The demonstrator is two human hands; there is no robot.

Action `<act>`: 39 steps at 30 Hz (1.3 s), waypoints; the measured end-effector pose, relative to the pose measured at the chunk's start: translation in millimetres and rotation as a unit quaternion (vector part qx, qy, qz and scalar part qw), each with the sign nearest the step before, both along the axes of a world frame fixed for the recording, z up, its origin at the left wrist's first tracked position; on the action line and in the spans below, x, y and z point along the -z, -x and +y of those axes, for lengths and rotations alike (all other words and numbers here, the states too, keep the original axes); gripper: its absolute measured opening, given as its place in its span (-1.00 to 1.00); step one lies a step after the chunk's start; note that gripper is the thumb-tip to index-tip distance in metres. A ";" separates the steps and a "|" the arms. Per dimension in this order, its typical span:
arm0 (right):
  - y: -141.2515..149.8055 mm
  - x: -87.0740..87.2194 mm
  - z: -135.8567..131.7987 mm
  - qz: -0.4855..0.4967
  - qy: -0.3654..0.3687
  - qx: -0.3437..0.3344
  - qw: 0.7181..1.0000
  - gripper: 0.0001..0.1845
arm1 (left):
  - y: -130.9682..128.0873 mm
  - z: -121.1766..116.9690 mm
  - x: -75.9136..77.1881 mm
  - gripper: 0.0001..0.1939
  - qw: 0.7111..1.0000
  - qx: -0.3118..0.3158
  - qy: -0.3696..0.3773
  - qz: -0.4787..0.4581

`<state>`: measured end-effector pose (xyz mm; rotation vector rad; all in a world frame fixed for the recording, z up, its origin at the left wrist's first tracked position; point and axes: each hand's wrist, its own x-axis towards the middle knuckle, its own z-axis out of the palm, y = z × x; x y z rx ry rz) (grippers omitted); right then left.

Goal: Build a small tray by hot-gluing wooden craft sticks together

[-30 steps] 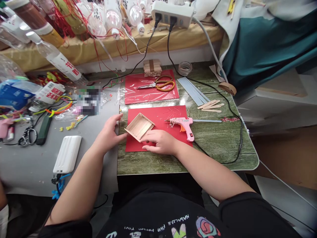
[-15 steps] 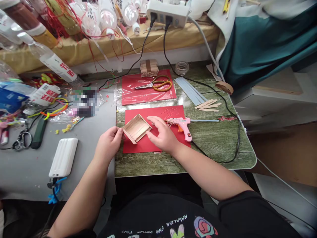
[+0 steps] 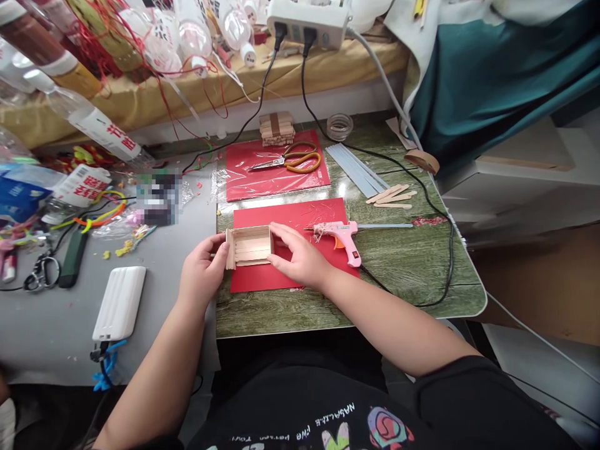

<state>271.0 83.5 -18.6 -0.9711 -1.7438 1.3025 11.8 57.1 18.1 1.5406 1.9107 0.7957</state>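
Note:
A small open box made of craft sticks (image 3: 253, 244) is between my hands, above a red sheet of card (image 3: 290, 278). My left hand (image 3: 204, 265) grips its left end, where a panel of sticks stands, with the thumb on the near face and the fingers behind. At the right end, my right hand (image 3: 297, 253) holds the box between thumb and fingers. Just right of that hand a pink hot glue gun (image 3: 347, 240) lies on its side, a clear glue stick (image 3: 384, 225) poking from its back and thin glue strands about its nozzle.
Scissors (image 3: 293, 159) rest on plastic-wrapped red card (image 3: 276, 184). Behind them sits a bundle of craft sticks (image 3: 276, 129). Glue sticks (image 3: 354, 169), loose craft sticks (image 3: 394, 197) and a tape roll (image 3: 422, 161) lie right. Black cords cross the table; a white power bank (image 3: 120, 303) lies left.
The box has turned from a slant to lie nearly square to me, and its left end panel now shows. My right hand has closed onto its right end.

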 end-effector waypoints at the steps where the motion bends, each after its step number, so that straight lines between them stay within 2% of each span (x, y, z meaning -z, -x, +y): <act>1: 0.0 0.4 0.3 -0.007 -0.006 -0.002 1.000 -0.24 | -0.6 -0.6 -1.1 -0.59 1.000 -0.004 -0.002 0.007; 10: -1.1 -2.5 1.7 -0.014 -0.017 0.006 1.000 -0.32 | 1.9 6.0 -3.8 -0.61 0.999 -0.025 -0.021 0.041; 13: -0.3 -4.2 1.6 0.031 -0.008 0.014 0.999 -0.49 | 7.7 12.0 -3.3 -0.64 0.999 -0.024 -0.016 0.042; 17: 1.7 -5.2 -1.1 0.062 0.015 0.009 0.998 -0.77 | 12.5 22.8 -4.0 -0.67 0.999 0.007 0.005 0.044; 25: 1.1 -1.7 -1.5 0.020 -0.026 -0.033 0.999 -0.59 | 6.4 43.4 0.5 -0.60 0.996 0.081 -0.004 0.046; 30: -1.7 -1.6 -2.3 -0.020 -0.004 -0.044 0.999 -0.68 | 1.0 60.6 -2.8 -0.66 0.986 0.155 0.005 0.058; 34: -3.2 0.5 -3.6 -0.025 0.006 -0.040 0.999 -0.67 | -3.2 70.1 -6.2 -0.67 0.973 0.210 -0.019 0.093; 39: -2.9 -0.4 -4.0 -0.022 0.011 -0.045 0.999 -0.66 | -2.6 72.4 -0.5 -0.73 0.972 0.215 -0.030 0.090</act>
